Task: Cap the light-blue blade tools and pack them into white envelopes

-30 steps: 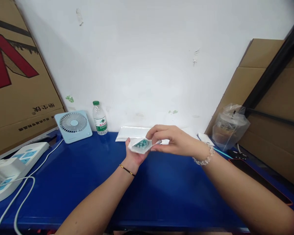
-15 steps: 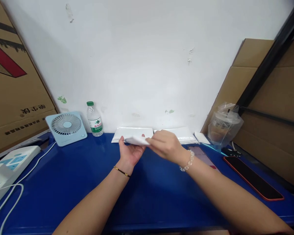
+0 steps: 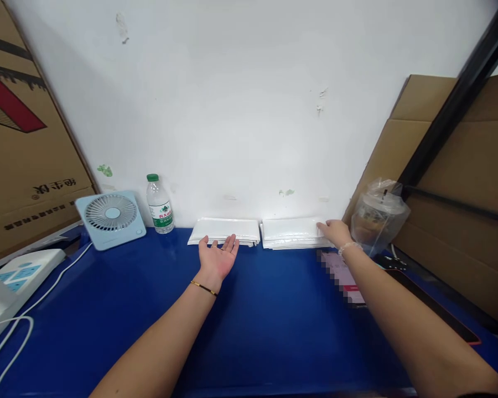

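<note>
From the middle of the blue table, the left hand is at 11 o'clock, flat and open, palm up. Right behind it is the left pile of white packets. The right hand, at 2 o'clock, touches the right end of the right pile of white packets, at 1 o'clock. I can't tell if it's gripping one. A water bottle stands near 10 o'clock by the wall.
</note>
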The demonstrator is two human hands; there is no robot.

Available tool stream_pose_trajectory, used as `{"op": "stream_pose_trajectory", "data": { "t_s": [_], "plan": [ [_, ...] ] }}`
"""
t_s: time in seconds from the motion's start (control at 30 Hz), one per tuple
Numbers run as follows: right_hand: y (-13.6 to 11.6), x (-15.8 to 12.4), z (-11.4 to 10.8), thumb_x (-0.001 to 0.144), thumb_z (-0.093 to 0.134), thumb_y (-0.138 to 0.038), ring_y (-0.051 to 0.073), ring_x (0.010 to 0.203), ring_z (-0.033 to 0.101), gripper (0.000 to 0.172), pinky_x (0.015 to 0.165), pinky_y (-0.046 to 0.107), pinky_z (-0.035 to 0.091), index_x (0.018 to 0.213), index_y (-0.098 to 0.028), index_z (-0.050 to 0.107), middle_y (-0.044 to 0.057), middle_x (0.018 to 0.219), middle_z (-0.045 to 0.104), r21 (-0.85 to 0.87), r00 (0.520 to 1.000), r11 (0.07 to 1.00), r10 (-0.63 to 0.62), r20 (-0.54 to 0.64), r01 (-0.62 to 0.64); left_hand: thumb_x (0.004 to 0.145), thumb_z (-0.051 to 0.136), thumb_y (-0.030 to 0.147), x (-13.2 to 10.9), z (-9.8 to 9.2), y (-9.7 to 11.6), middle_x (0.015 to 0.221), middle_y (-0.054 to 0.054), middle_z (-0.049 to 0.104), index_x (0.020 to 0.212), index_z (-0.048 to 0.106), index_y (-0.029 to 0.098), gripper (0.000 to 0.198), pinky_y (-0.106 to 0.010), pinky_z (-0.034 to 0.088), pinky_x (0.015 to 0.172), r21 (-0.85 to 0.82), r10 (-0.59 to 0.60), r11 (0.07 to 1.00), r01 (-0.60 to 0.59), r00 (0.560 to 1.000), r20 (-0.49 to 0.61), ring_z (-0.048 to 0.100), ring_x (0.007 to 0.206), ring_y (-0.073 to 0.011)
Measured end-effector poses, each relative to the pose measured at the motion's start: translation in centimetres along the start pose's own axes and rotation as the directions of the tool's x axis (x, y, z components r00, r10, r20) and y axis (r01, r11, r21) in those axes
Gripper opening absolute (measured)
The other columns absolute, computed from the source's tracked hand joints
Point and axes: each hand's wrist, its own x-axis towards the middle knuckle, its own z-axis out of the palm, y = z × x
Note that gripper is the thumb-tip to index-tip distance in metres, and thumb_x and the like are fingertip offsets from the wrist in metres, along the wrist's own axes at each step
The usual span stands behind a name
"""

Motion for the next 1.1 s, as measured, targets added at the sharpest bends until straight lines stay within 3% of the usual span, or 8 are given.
{"op": "stream_pose_trajectory", "data": {
  "t_s": [0.13, 0.27, 0.4, 0.53, 0.67, 0.9, 1.03, 1.1],
  "plan": [
    [-3.7, -2.3, 1.0, 0.077, 0.054, -0.039, 0.033, 0.107, 0.043, 0.038, 0.085, 0.042, 0.032, 0.104, -0.014, 0.062, 0.018, 0.116, 0.052, -0.175, 0.955, 0.966, -0.226, -0.194, 0.193, 0.080, 0.047, 0.043, 0.5, -0.3, 0.0, 0.124, -0.016, 0.043, 0.140, 0.011, 0.028, 0.072, -0.041, 0.057, 0.073, 0.031, 0.006, 0.999, -0.005, 0.999, -0.044, 0.055, 0.111, -0.0274],
    [-10.0, -5.8, 4.6, 0.086, 0.043, -0.045, 0.027, 0.098, 0.048, 0.037, 0.085, 0.041, 0.031, 0.081, -0.021, 0.070, 0.011, 0.099, 0.058, -0.108, 0.897, 0.892, -0.430, 0.101, 0.439, 0.080, 0.047, 0.043, 0.9, -0.7, -0.2, 0.122, -0.016, 0.044, 0.140, 0.012, 0.028, 0.071, -0.040, 0.057, 0.071, 0.061, 0.011, 0.998, -0.008, 0.998, -0.062, 0.055, 0.111, -0.0274],
    [-13.8, -7.9, 8.3, 0.076, 0.055, -0.051, 0.029, 0.095, 0.050, 0.039, 0.084, 0.043, 0.031, 0.065, -0.016, 0.069, 0.013, 0.088, 0.059, -0.048, 0.893, 0.925, -0.351, 0.283, 0.378, 0.080, 0.048, 0.044, 1.1, -0.9, -0.4, 0.122, -0.017, 0.044, 0.140, 0.012, 0.026, 0.072, -0.038, 0.057, 0.071, 0.102, 0.032, 0.994, -0.024, 0.996, -0.081, 0.056, 0.109, -0.0267],
    [-13.8, -8.1, 8.9, 0.076, 0.058, -0.032, 0.021, 0.086, 0.055, 0.017, 0.080, 0.035, 0.035, 0.074, -0.018, 0.067, 0.006, 0.087, 0.059, 0.027, 0.909, 0.942, -0.331, 0.253, 0.335, 0.079, 0.050, 0.045, 1.4, -1.1, -0.6, 0.124, -0.017, 0.043, 0.141, 0.011, 0.026, 0.076, -0.041, 0.056, 0.072, 0.116, 0.009, 0.993, 0.002, 0.996, -0.092, 0.056, 0.109, -0.0269],
    [-12.9, -7.9, 8.2, 0.084, 0.046, -0.028, 0.016, 0.089, 0.056, 0.021, 0.076, 0.026, 0.038, 0.088, -0.018, 0.064, 0.006, 0.098, 0.058, 0.099, 0.914, 0.935, -0.354, 0.200, 0.340, 0.078, 0.053, 0.048, 1.6, -1.1, -0.7, 0.124, -0.020, 0.043, 0.141, 0.012, 0.022, 0.080, -0.046, 0.054, 0.076, 0.109, -0.024, 0.993, 0.033, 0.997, -0.077, 0.054, 0.111, -0.0287],
    [-13.6, -7.3, 9.8, 0.070, 0.063, -0.026, 0.016, 0.059, 0.056, 0.018, 0.059, 0.026, 0.040, 0.056, -0.015, 0.061, 0.005, 0.063, 0.059, 0.160, 0.898, 0.944, -0.324, 0.299, 0.287, 0.078, 0.052, 0.048, 1.3, -1.1, -0.5, 0.124, -0.020, 0.044, 0.141, 0.013, 0.021, 0.078, -0.047, 0.053, 0.078, 0.122, -0.025, 0.992, 0.034, 0.997, -0.077, 0.055, 0.111, -0.0280],
    [-14.2, -8.5, 8.2, 0.080, 0.052, -0.024, 0.016, 0.072, 0.059, 0.014, 0.070, 0.025, 0.044, 0.080, -0.015, 0.064, 0.008, 0.086, 0.064, 0.244, 0.898, 0.908, -0.392, 0.202, 0.341, 0.077, 0.054, 0.051, 1.2, -1.0, -0.3, 0.124, -0.020, 0.044, 0.142, 0.010, 0.021, 0.084, -0.046, 0.053, 0.079, 0.109, -0.032, 0.993, 0.038, 0.998, -0.057, 0.054, 0.112, -0.0281],
    [-13.8, -9.7, 6.8, 0.087, 0.045, -0.024, 0.015, 0.087, 0.059, 0.019, 0.079, 0.025, 0.044, 0.097, -0.019, 0.060, 0.007, 0.104, 0.062, 0.324, 0.846, 0.829, -0.517, 0.132, 0.456, 0.074, 0.056, 0.056, 1.1, -0.8, -0.2, 0.124, -0.020, 0.044, 0.142, 0.009, 0.021, 0.090, -0.048, 0.053, 0.080, 0.085, -0.041, 0.995, 0.043, 0.999, -0.030, 0.054, 0.113, -0.0294]
  ]
}}
